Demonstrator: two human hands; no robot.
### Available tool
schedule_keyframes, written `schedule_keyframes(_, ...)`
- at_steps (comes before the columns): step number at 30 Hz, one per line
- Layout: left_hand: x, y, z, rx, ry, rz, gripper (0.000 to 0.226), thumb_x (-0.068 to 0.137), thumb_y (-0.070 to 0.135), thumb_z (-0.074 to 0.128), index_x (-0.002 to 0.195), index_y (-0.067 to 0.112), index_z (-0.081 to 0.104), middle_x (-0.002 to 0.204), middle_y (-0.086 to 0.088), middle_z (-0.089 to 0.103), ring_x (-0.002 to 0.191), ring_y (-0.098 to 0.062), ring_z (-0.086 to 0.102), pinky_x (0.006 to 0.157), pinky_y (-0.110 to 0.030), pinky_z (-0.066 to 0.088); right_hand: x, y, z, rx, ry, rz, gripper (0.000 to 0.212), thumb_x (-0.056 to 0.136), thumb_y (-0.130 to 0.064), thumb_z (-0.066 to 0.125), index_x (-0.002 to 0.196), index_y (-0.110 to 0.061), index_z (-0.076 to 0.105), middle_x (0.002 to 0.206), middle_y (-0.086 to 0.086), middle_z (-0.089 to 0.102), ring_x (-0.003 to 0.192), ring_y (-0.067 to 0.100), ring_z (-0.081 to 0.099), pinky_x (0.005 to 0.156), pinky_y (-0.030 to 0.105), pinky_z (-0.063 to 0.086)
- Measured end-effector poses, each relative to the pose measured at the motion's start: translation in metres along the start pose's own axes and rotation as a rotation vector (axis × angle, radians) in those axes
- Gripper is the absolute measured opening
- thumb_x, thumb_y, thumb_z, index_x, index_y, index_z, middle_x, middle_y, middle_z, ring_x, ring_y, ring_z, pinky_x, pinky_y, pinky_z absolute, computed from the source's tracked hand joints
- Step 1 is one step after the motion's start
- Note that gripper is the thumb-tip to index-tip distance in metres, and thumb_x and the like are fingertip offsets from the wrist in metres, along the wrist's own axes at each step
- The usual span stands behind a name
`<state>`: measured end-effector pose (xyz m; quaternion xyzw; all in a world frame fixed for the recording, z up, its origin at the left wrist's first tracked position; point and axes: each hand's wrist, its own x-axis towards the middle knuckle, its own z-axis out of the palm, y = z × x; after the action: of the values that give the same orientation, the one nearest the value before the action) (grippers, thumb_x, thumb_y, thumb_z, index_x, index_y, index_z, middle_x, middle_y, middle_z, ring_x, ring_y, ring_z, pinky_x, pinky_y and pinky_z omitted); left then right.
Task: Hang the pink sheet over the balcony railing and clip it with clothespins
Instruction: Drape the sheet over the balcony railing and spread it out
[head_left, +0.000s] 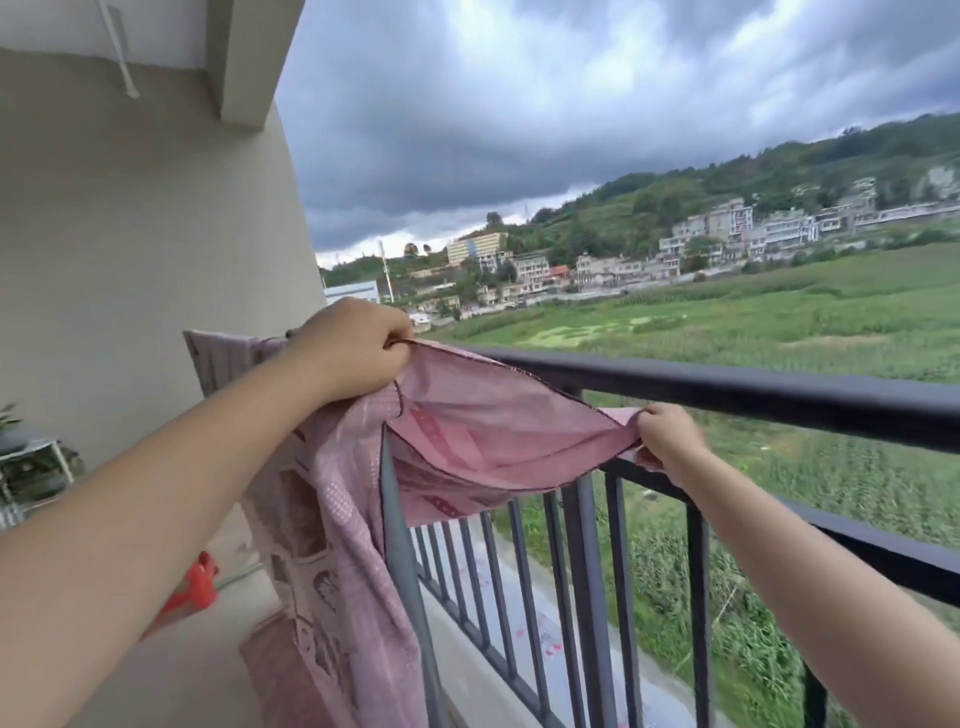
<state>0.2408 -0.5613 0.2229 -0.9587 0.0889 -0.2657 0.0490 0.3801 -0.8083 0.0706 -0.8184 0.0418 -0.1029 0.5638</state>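
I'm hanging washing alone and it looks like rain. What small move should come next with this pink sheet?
Probably lift the right hand up and over the top rail. It pinches the pink sheet edge below that rail, while the left hand holds its end above it, so the stretch between sags against the bars.

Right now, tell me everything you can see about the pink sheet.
The pink sheet looks like thin woven cloth with a dotted, blocky pattern and a dark stitched hem. Its left part hangs over the railing on the balcony side, down towards the floor. The rest sags loose between both hands: the left hand grips the hem above the rail, the right hand pinches an edge below it. No clothespins show.
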Motion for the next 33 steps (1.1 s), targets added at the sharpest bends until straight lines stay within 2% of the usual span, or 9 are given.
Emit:
schedule_keyframes(2,-0.002,-0.002,-0.004,-0.028,0.000,-0.043,0.033,0.080,0.018,0.044,0.107,0.012,0.061,0.108,-0.013,0.065,0.100,-0.029,0.056,0.082,-0.033,0.043,-0.001,-0.032,0.001,0.422,-0.061,0.122,0.031,0.086,0.002,0.032,0.061,-0.005,0.048,0.048,0.010,0.051,0.022,0.011,0.046,0.029,0.007,0.030)
schedule_keyframes(5,0.003,0.008,-0.009,-0.081,-0.222,0.021,0.045,0.080,0.007,0.049,0.122,0.022,0.049,0.125,-0.005,0.056,0.109,-0.022,0.052,0.093,-0.033,0.044,0.001,-0.076,-0.008,0.662,-0.092,0.113,0.030,0.088,0.000,0.035,0.061,-0.004,0.048,0.051,0.009,0.049,0.023,0.009,0.043,0.029,0.009,0.028)
schedule_keyframes(9,0.015,0.023,-0.006,-0.095,-0.394,0.133,0.054,0.083,0.049,0.052,0.130,0.024,0.043,0.137,0.004,0.046,0.120,-0.014,0.045,0.099,-0.028,0.037,-0.005,-0.108,-0.024,0.672,-0.131,0.015,0.025,0.088,-0.002,0.043,0.064,-0.003,0.049,0.055,0.009,0.047,0.031,0.009,0.047,0.032,0.015,0.033)
schedule_keyframes(15,0.038,0.065,0.036,0.018,-0.209,0.119,0.074,0.079,0.062,0.048,0.135,0.016,0.035,0.138,-0.006,0.045,0.123,-0.023,0.045,0.100,-0.041,0.042,-0.008,-0.108,-0.045,0.428,-0.114,-0.165,0.021,0.083,0.002,0.054,0.063,-0.003,0.057,0.054,0.007,0.051,0.041,0.011,0.044,0.038,0.018,0.035)
schedule_keyframes(20,0.063,0.096,0.074,-0.081,-0.067,0.024,0.060,0.078,0.059,0.052,0.121,0.017,0.051,0.112,-0.003,0.061,0.106,-0.023,0.056,0.087,-0.037,0.045,0.012,-0.091,-0.052,0.185,-0.132,-0.367,0.019,0.080,-0.001,0.060,0.063,-0.009,0.061,0.039,-0.004,0.056,0.034,0.004,0.049,0.040,0.016,0.043)
schedule_keyframes(23,0.072,0.110,0.079,-0.237,-0.031,-0.043,0.049,0.076,0.058,0.055,0.106,0.020,0.059,0.092,-0.001,0.060,0.093,-0.023,0.058,0.076,-0.033,0.045,0.018,-0.088,-0.052,0.126,-0.110,-0.543,0.010,0.082,-0.003,0.058,0.082,-0.005,0.067,0.048,-0.002,0.054,0.041,0.005,0.046,0.045,0.016,0.042)
schedule_keyframes(25,0.075,0.113,0.081,-0.206,0.115,-0.026,0.028,0.083,0.044,0.055,0.089,0.017,0.062,0.083,-0.003,0.061,0.083,-0.024,0.058,0.069,-0.031,0.043,0.019,-0.088,-0.049,0.075,-0.106,-0.649,0.016,0.084,-0.003,0.054,0.091,-0.006,0.068,0.053,-0.005,0.053,0.042,0.002,0.045,0.045,0.011,0.038)
schedule_keyframes(29,0.081,0.107,0.081,-0.332,0.295,-0.069,0.019,0.088,0.012,0.050,0.096,0.009,0.067,0.086,-0.006,0.066,0.079,-0.024,0.058,0.068,-0.029,0.044,0.022,-0.086,-0.050,0.000,-0.099,-0.796,0.020,0.084,-0.002,0.053,0.097,-0.002,0.068,0.067,-0.003,0.055,0.057,0.006,0.046,0.056,0.014,0.037)
schedule_keyframes(33,0.094,0.093,0.071,-0.355,0.443,-0.127,0.017,0.090,0.007,0.045,0.096,0.003,0.061,0.084,-0.002,0.052,0.065,-0.014,0.043,0.056,-0.026,0.021,0.024,-0.080,-0.027,-0.066,-0.030,-0.831,0.014,0.079,-0.002,0.056,0.085,-0.003,0.069,0.072,0.001,0.052,0.063,0.012,0.045,0.058,0.018,0.035)
